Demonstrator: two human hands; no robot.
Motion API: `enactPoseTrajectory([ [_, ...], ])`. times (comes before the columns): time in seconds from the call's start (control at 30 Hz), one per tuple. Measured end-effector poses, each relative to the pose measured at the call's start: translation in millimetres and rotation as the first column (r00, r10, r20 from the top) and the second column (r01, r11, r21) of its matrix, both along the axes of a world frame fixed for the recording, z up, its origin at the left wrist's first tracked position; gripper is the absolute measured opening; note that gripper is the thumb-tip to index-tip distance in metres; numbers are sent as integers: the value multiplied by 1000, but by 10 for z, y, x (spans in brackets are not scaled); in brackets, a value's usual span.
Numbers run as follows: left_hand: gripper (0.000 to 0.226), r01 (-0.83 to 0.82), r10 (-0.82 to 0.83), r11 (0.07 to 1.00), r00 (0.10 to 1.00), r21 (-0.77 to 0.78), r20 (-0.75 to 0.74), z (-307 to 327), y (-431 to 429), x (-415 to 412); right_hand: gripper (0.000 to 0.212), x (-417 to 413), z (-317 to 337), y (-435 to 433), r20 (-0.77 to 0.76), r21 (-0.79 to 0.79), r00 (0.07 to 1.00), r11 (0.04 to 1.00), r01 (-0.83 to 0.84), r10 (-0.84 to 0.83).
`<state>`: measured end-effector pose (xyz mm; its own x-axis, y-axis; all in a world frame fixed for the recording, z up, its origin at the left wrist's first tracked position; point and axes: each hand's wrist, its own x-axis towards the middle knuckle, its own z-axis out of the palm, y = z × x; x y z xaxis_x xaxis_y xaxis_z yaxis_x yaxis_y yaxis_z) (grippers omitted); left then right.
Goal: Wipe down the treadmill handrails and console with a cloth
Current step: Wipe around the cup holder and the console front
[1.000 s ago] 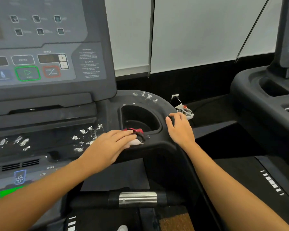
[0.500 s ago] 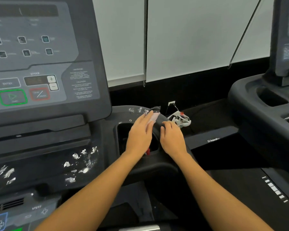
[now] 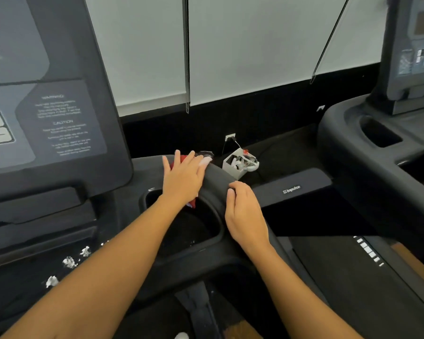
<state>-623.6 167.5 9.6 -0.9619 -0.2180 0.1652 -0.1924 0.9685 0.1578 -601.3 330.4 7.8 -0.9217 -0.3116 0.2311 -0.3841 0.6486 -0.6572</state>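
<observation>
Nearest the camera, two bare forearms reach up from the bottom edge over the dark console [image 3: 123, 216] of the treadmill. On its lower shelf at near left lie white flecks [image 3: 69, 261], not yet wiped, so my judgement is that the console is only partly done.

Past them is the deep cup holder [image 3: 191, 231]. The right hand [image 3: 245, 214] lies on the moulded rim to the right of this recess. Its fingers are loosely bent over the curve and hold nothing; it seems to be bracing only.

Just beyond, the left hand [image 3: 181, 177] is laid flat with its fingers spread, pressing the cloth [image 3: 175, 162] onto the far rim of the console. The cloth is almost wholly under the palm. A red part shows between the fingers, a pale corner at the fingertips, and another red bit by the wrist at the edge of the cup holder.

The cloth looks thin, soft and light, and it will bunch or slip off the smooth rounded plastic unless it is pinned. A flat palm over its middle seems the right hold for broad surfaces. For the recess and for the rails, which are not plainly in view, it would likely be better wrapped round the fingers.

At far left the upright display panel [image 3: 59, 118] shows plus and minus keys and a printed caution label. On the floor past the rim are a small white box [image 3: 240, 163] and a wall socket [image 3: 230, 137]. At far right stands a second treadmill [image 3: 377, 133], with pale window blinds [image 3: 255, 45] behind.
</observation>
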Motion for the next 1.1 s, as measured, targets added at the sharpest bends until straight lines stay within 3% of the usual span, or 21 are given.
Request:
enactPoseTrajectory([
  [0.13,44,-114,117,990,993,84,-28,-67,-5,-18,31,25,71,16,118,-123,993,992,35,-20],
  [0.33,41,156,-143,972,986,177,-85,-34,665,214,31,-1,142,80,197,-362,974,915,181,-114],
  [0.4,50,189,-180,974,980,127,-80,-30,651,228,31,4,151,90,206,-378,972,908,182,-109],
  [0.5,53,177,-177,984,984,15,-26,-52,377,95,37,-1,127,104,205,-348,974,924,161,-93],
  [0.67,45,-43,46,994,998,101,-30,-98,202,-90,37,-9,104,106,213,-317,974,937,149,-82],
  [0.8,41,95,-83,983,993,155,-87,-46,570,135,28,-9,107,94,207,-331,974,931,156,-90],
  [0.93,49,194,-192,981,980,25,-53,-67,552,218,24,-9,102,86,191,-333,978,932,144,-83],
  [1.03,47,143,-143,990,990,-12,-13,-61,356,95,33,-16,73,94,177,-246,981,962,123,-80],
  [1.1,46,76,-76,997,997,26,-32,-54,199,18,38,-6,18,76,137,-69,989,995,68,-58],
])
